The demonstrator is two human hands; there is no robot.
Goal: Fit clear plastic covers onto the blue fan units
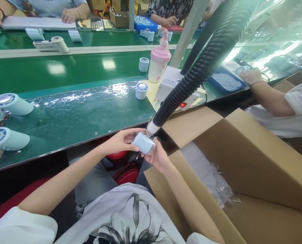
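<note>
Both hands, left hand [121, 141] and right hand [157, 156], grip closed on the pale-blue plastic cylinder [143, 143] under the black corrugated hose [204, 64] nozzle, off the worktop; a slackened grip risks dropping it.

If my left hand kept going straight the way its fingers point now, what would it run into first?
The left hand already touches the pale blue cylinder, held with the right hand. Its fingers point rightward, so past that it would probably meet the black hose nozzle, though depth is unclear.
</note>
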